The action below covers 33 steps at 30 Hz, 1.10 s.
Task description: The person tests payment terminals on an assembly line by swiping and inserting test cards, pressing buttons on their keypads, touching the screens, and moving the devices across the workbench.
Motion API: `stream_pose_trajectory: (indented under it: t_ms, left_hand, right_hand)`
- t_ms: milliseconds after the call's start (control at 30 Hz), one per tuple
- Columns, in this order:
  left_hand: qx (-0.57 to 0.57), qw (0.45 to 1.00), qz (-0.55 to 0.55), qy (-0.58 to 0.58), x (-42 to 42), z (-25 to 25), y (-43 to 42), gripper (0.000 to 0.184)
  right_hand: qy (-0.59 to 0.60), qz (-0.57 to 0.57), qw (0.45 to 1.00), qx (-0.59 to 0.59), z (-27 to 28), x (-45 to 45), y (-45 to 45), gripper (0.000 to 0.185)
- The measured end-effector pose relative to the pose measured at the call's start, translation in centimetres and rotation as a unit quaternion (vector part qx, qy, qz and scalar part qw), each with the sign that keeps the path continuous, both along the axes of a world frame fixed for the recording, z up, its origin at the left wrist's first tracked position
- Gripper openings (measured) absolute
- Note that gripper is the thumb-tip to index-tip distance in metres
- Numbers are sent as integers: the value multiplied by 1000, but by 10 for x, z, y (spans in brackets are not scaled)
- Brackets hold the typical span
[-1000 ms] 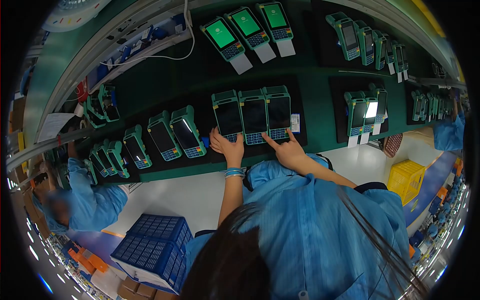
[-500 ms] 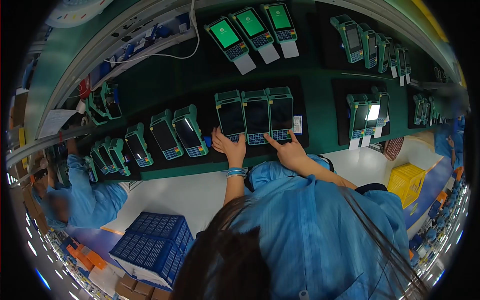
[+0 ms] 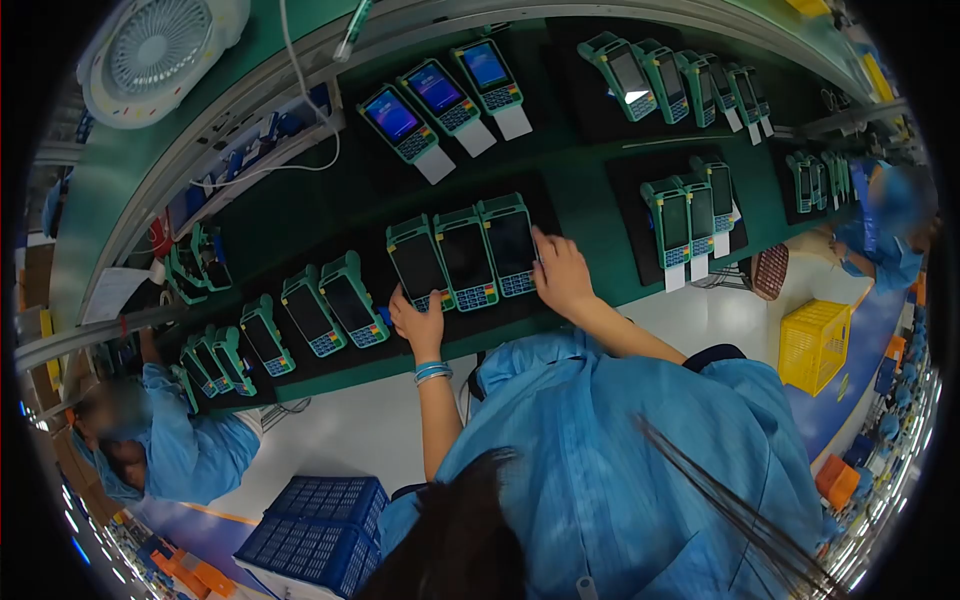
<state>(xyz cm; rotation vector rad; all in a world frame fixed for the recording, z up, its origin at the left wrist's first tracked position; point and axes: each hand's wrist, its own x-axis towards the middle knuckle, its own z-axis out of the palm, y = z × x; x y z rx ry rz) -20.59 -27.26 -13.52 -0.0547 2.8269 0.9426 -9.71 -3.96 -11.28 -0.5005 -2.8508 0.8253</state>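
Three green payment terminals with dark screens stand side by side in front of me: a left one, a middle one and a right one. My left hand is around the lower end of the left terminal, fingers along its left edge and thumb by its keypad. Against the right edge of the right terminal rest the fingers of my right hand, spread and not wrapped round it. Behind them, three terminals with lit blue-purple screens have white cards in their lower ends.
More terminals stand to the left, others to the right and back right. A white fan is at upper left. Below the bench are blue crates and a yellow crate. Co-workers sit either side.
My right hand has moved from the right terminal's keypad up to its right edge. The back terminals' screens have turned from green to blue-purple. The whole view has shifted.
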Motion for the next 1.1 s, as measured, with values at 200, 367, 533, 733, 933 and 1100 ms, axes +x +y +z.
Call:
stream_pose_trajectory:
  t_ms: [200,367,533,733,933,1100]
  left_hand:
    - [-3,1000,-25,3,-8,-1,-2,54]
    - [-1,999,-38,10,-10,-5,-11,48]
    - [-85,994,-66,-16,14,-5,8,48]
    - [58,988,-113,-83,50,12,36,48]
    - [76,994,-56,54,34,73,68,39]
    - [83,986,-35,143,-77,89,106,41]
  right_hand:
    - [-127,-233,952,-154,-53,13,37,61]
    - [-205,-181,925,-262,-22,20,52,58]
    - [-177,-223,930,-232,-38,64,65,55]
    - [-20,-269,939,-215,-33,94,99,61]
    - [-71,-248,937,-235,54,35,111,77]
    - [-70,-190,960,-193,65,-96,157,98]
